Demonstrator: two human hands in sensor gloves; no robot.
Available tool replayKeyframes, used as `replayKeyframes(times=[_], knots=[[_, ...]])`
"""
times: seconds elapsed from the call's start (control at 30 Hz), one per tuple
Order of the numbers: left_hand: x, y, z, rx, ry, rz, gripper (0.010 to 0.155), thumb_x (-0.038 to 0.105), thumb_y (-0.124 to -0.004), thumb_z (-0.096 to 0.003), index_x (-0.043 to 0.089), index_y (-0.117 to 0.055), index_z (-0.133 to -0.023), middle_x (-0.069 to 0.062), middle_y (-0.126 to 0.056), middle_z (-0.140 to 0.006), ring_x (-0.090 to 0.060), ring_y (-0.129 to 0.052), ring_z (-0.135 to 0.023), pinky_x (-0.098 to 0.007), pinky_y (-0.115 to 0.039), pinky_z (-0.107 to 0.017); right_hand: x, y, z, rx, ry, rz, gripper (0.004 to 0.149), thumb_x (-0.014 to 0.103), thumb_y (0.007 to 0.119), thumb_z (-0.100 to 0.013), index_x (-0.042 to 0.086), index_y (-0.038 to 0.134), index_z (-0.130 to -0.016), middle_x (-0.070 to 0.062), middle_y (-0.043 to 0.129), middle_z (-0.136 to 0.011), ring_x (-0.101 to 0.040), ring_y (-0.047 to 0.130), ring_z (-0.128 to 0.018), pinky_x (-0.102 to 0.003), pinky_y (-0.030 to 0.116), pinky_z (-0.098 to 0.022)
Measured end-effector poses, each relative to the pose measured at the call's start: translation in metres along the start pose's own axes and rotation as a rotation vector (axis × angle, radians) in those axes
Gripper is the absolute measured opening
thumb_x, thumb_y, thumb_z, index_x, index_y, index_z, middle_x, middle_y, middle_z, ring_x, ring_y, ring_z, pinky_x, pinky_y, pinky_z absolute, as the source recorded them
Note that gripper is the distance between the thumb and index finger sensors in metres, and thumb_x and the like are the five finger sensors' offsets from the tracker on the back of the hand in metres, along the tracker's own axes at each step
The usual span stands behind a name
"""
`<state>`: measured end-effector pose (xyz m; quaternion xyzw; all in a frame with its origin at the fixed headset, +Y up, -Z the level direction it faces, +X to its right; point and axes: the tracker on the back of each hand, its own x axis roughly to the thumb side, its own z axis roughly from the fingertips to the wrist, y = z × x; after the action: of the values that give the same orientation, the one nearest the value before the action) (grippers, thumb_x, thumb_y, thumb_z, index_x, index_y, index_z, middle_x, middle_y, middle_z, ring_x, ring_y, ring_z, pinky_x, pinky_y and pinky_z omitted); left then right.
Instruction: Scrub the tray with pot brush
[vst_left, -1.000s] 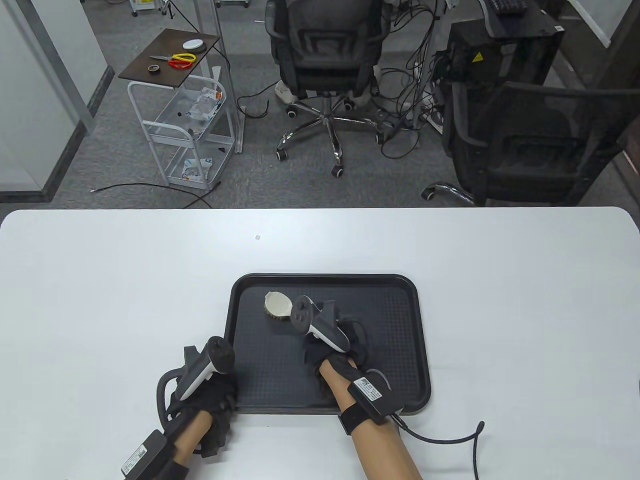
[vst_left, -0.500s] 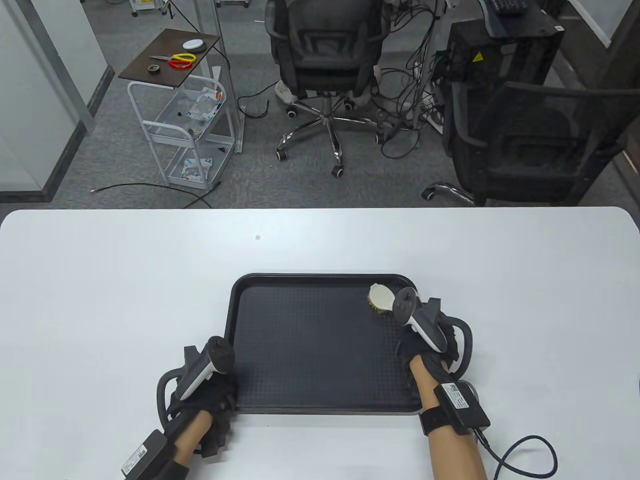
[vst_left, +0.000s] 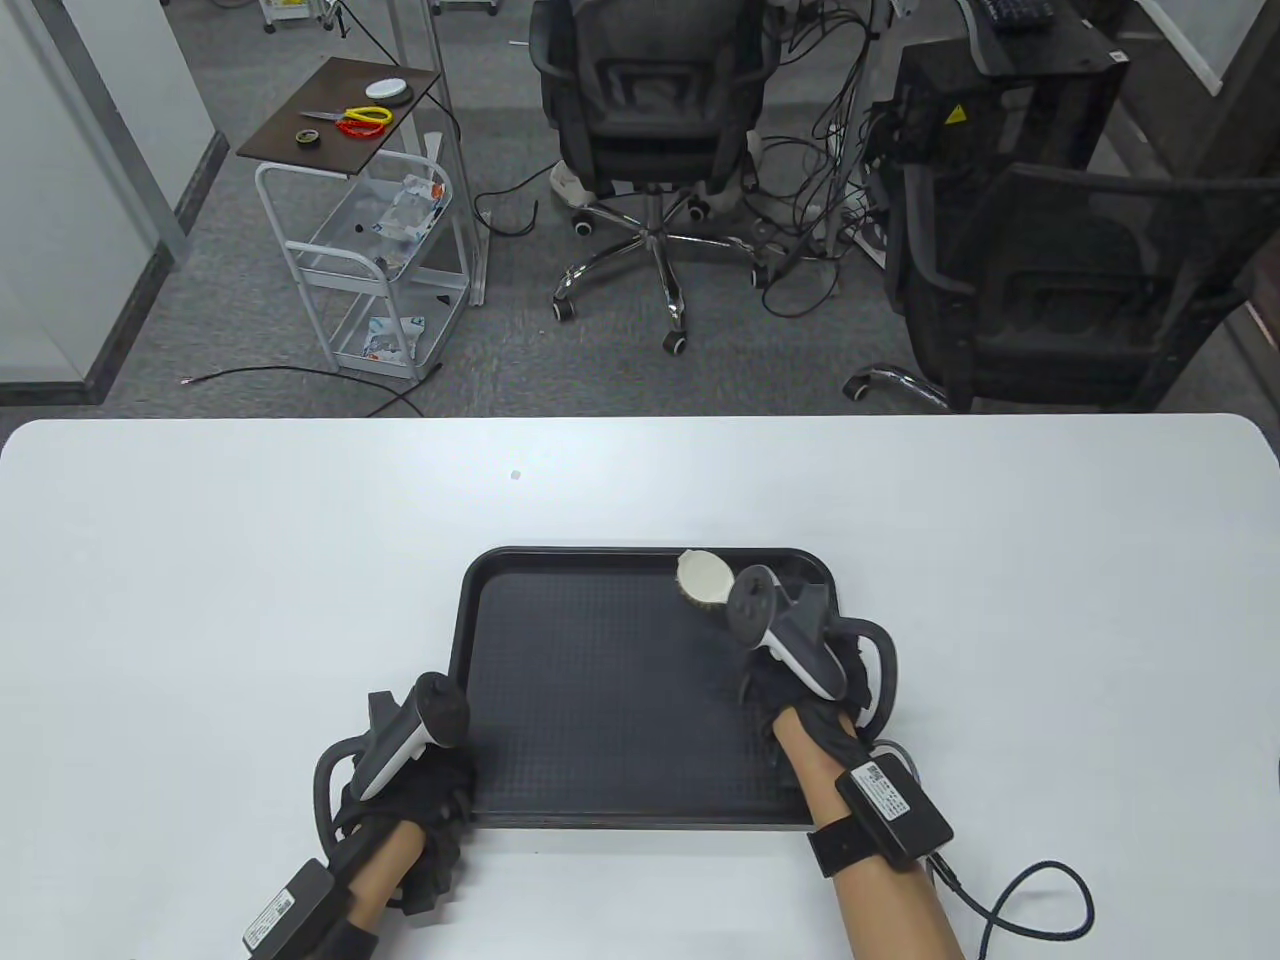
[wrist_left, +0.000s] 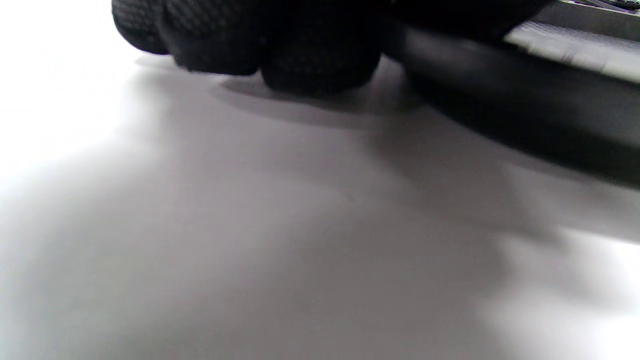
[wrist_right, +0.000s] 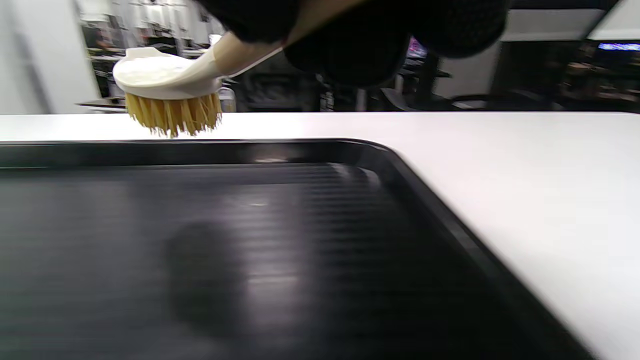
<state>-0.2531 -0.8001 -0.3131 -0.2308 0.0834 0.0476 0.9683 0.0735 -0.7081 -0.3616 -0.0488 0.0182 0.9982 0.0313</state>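
While one left hand (vst_left: 415, 790) presses the single tray (vst_left: 600, 700), one right hand (vst_left: 800, 680) grips one brush (vst_left: 705, 578).

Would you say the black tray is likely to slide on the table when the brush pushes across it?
Probably: the tray looks thin and light on a smooth white table, and the left hand rests at its near-left corner, seemingly steadying it. Its textured floor likely drags the brush bristles.

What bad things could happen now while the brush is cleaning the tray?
The brush works right by the far rim of the tray, so a long stroke might hop over onto the table. Only the left hand steadies the tray, at its near left corner; hard pushes from the right hand at the far side might make it slide or turn.
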Motion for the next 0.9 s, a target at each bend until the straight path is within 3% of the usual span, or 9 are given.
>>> replayKeyframes(times=[0.23, 0.47, 0.73, 0.9], knots=[[0.0, 0.0, 0.0, -0.001, -0.001, 0.001, 0.079, 0.047, -0.07, -0.0452, 0.014, -0.03, -0.104, -0.002, -0.084, -0.05, -0.022, -0.086, -0.042, -0.05, -0.067, -0.059, 0.084, 0.026, 0.013, 0.052, -0.171, -0.051, 0.054, 0.025, 0.077, -0.049, 0.034, 0.065, -0.101, -0.005, 0.072, -0.099, -0.025, 0.086, -0.076, -0.048, 0.076, -0.058], [0.0, 0.0, 0.0, 0.0, -0.001, -0.001, 0.079, 0.047, -0.07, -0.0451, 0.014, -0.03, -0.104, -0.002, -0.084, -0.05, -0.022, -0.086, -0.042, -0.05, -0.067, -0.059, 0.125, 0.05, 0.023, 0.102, -0.247, -0.04, 0.054, 0.025, 0.077, -0.049, 0.035, 0.066, -0.1, -0.005, 0.072, -0.099, -0.024, 0.087, -0.076, -0.047, 0.076, -0.058], [0.0, 0.0, 0.0, -0.002, -0.002, 0.002, 0.078, 0.047, -0.07, -0.0452, 0.014, -0.03, -0.104, -0.002, -0.084, -0.05, -0.022, -0.086, -0.042, -0.05, -0.067, -0.059, 0.101, 0.058, 0.029, 0.071, -0.271, -0.027, 0.053, 0.025, 0.078, -0.047, 0.034, 0.069, -0.098, -0.006, 0.076, -0.096, -0.024, 0.09, -0.074, -0.048, 0.079, -0.055], [0.0, 0.0, 0.0, -0.001, -0.002, 0.001, 0.078, 0.047, -0.07, -0.0452, 0.014, -0.03, -0.104, -0.002, -0.084, -0.05, -0.022, -0.086, -0.042, -0.05, -0.067, -0.059, 0.038, 0.052, 0.024, 0.08, -0.171, -0.029, 0.052, 0.024, 0.079, -0.046, 0.034, 0.071, -0.097, -0.007, 0.077, -0.096, -0.025, 0.09, -0.073, -0.049, 0.079, -0.055]])
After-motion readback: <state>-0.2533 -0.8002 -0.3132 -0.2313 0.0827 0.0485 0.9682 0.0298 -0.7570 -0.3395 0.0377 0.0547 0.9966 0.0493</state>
